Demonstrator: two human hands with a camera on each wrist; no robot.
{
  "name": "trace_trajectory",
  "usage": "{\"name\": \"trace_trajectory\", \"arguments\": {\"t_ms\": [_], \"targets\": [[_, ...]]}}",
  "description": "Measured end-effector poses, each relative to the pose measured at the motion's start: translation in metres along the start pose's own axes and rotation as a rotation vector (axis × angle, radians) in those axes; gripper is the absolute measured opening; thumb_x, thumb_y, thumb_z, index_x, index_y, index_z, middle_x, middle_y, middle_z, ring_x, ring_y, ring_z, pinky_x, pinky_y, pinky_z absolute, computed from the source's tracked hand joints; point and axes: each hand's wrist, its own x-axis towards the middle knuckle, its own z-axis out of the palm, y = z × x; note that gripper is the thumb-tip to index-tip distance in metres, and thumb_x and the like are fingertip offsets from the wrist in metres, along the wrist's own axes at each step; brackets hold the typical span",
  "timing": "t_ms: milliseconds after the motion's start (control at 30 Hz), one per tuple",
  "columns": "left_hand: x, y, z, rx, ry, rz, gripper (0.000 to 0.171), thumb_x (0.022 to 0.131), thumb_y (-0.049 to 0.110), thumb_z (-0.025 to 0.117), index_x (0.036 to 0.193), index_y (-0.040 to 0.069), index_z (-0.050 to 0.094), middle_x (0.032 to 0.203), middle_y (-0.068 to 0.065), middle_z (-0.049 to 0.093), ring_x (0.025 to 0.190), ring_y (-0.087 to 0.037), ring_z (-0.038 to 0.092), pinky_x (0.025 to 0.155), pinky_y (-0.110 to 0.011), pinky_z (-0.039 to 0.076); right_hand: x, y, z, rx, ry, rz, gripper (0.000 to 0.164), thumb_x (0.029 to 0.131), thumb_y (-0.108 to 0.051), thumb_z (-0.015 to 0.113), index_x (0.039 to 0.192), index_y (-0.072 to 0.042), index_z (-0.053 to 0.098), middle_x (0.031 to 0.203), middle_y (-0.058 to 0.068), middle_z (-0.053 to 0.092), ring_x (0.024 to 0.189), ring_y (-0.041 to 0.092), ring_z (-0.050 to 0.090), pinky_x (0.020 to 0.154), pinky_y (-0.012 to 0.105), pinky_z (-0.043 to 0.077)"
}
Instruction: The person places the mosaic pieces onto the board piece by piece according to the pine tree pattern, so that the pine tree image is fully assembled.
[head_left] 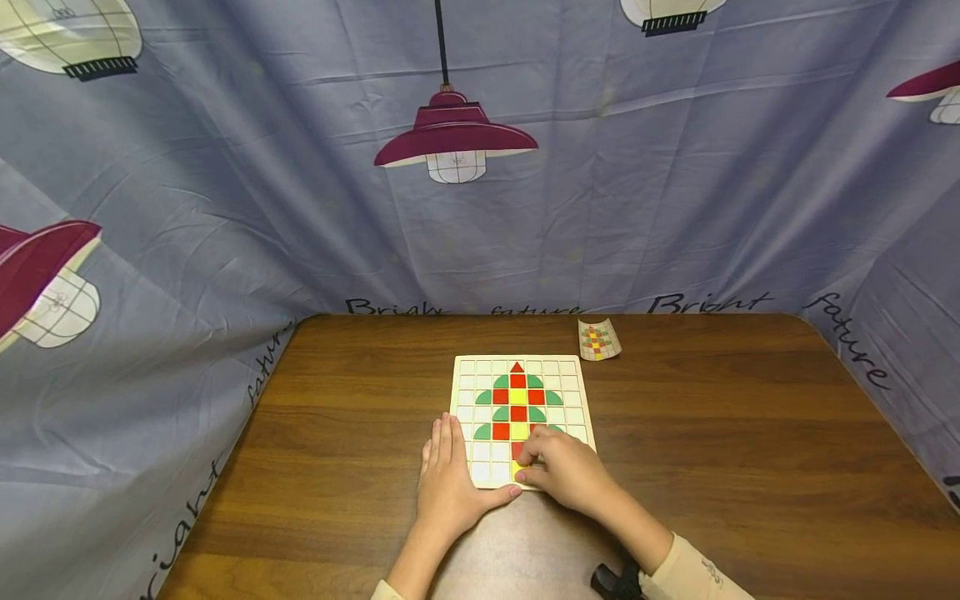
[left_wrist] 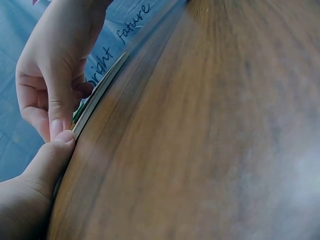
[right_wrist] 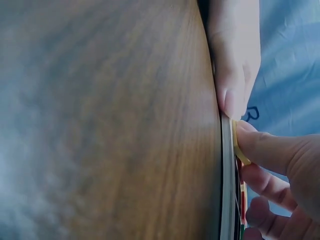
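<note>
A white square grid board [head_left: 480,371] lies on the table, bearing red, yellow and green tiles laid out like a tree. My left hand [head_left: 448,490] rests at its lower left corner, straight fingers along the left side and thumb along the near edge. With thumb and index finger, my right hand [head_left: 564,468] pinches a yellow square tile [right_wrist: 241,150] at the middle of the bottom row. That tile sits slightly tilted against the board, just below a red square tile [head_left: 517,451]. Some tiles at the tree's lower right are partly hidden behind the right hand.
A small curled paper card [head_left: 599,340] with the same tree pattern lies beyond the board's far right corner. The brown wooden table [head_left: 360,400] ends at a blue-grey curtain [head_left: 337,208] printed with lamps. A black strap device [head_left: 617,581] is at the right wrist.
</note>
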Motion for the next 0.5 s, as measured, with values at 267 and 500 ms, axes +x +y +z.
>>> {"name": "trace_trajectory", "arguments": {"t_ms": [267,500], "targets": [[0.0006,-0.0009,-0.0002,0.009,-0.006,-0.001,0.142,0.059,0.086,0.068,0.156,-0.004,0.018,0.165,-0.021,0.017,0.154,-0.032,0.016,0.124,-0.050,0.022,-0.0013,0.0014,0.0037,-0.005,0.006,-0.012,0.012,0.077,-0.027,0.084,0.079,-0.023,0.073,0.081,-0.017,0.060,0.077,0.000,0.058,0.066,0.024,0.049],[0.0002,-0.0010,0.0004,0.006,-0.003,-0.002,0.141,0.059,0.086,0.068,0.156,-0.004,0.019,0.165,-0.021,0.018,0.154,-0.033,0.017,0.123,-0.050,0.022,-0.0026,0.0012,0.0034,-0.018,0.001,-0.029,0.013,0.079,-0.028,0.083,0.075,-0.025,0.071,0.079,-0.017,0.059,0.075,0.000,0.056,0.063,0.022,0.047]]}}
